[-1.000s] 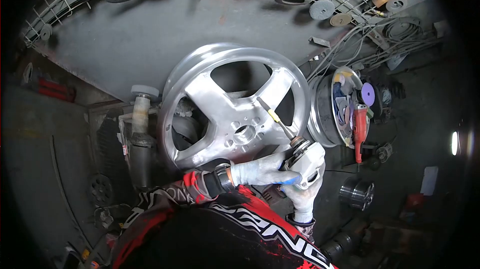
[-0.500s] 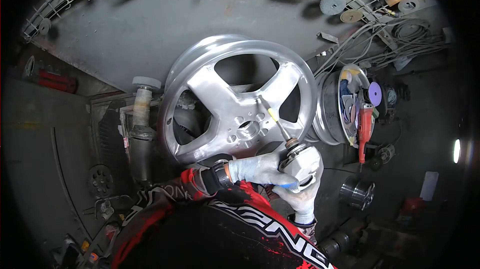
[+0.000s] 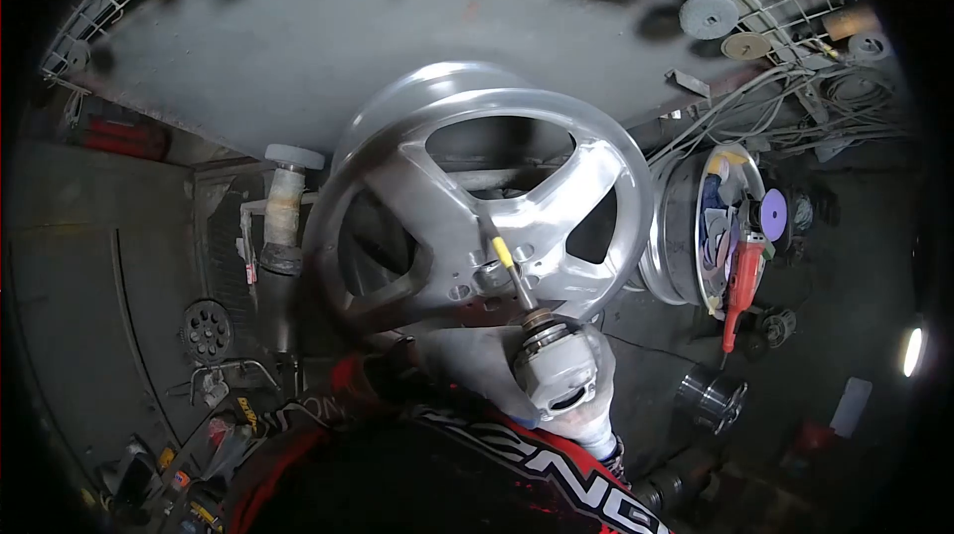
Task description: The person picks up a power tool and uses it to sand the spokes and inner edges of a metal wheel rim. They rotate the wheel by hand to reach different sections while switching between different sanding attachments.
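Note:
Both of my hands wear pale work gloves and grip a white-bodied die grinder (image 3: pixel 556 367). My left hand (image 3: pixel 475 367) is closed around the tool's left side, partly in shadow. On the other side, my right hand (image 3: pixel 594 410) wraps the body from the right and below. A long thin shaft with a yellow band (image 3: pixel 504 253) runs up from the grinder, and its dark tip lies at the inner end of a spoke, above the hub. In front of me stands a bare silver alloy wheel (image 3: pixel 542 231) with wide spokes, its face toward me.
At right, another wheel rim (image 3: pixel 681 226) holds discs and cloths, with a red angle grinder (image 3: pixel 738 294) on its edge. Several abrasive wheels (image 3: pixel 710 16) hang on a wire rack above. Cables (image 3: pixel 765 102) run at upper right. A tape-wrapped post (image 3: pixel 285 206) stands left.
The grinder and both hands have moved left and slightly down in view, and the shaft's tip has shifted left across the wheel's centre. The wheel appears a little further right; both hands keep their hold.

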`<state>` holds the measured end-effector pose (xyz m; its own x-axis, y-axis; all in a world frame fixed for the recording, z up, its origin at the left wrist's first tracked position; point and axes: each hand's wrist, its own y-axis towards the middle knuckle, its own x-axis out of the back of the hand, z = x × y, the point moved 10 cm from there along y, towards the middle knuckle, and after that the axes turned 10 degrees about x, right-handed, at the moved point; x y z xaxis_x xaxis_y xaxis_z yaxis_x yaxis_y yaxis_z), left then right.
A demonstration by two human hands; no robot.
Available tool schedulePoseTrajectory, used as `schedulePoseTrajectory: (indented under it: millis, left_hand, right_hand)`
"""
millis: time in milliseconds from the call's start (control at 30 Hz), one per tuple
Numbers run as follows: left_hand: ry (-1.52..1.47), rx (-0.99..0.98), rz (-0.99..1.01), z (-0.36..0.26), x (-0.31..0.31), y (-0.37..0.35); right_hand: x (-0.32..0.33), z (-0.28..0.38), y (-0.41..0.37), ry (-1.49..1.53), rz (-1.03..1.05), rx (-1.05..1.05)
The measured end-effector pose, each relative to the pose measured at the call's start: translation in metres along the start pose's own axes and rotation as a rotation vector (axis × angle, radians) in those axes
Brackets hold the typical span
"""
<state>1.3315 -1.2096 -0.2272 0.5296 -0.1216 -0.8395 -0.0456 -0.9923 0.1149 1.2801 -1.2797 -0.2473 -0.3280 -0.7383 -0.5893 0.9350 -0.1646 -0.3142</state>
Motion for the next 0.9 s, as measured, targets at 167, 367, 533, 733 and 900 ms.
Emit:
schedulePoseTrajectory:
  millis: [167, 367, 533, 733, 900]
  left_hand:
    - [0.036, 0.074, 0.015, 0.010, 0.013, 0.011]
    - [0.092, 0.144, 0.058, 0.025, 0.025, 0.035]
    - [0.131, 0.118, 0.023, 0.023, 0.030, 0.022]
    - [0.180, 0.238, 0.014, 0.034, 0.025, 0.000]
    - [0.121, 0.127, -0.013, 0.032, 0.030, 0.002]
  right_hand:
    - [-0.014, 0.033, 0.010, -0.871, 0.188, 0.313]
    - [0.045, -0.016, -0.004, 0.376, -0.275, -0.177]
    - [0.036, -0.027, -0.011, 0.544, -0.304, -0.310]
    - [0.018, 0.008, 0.001, -0.774, 0.077, 0.033]
    - [0.023, 0.001, 0.002, -0.443, -0.196, -0.160]
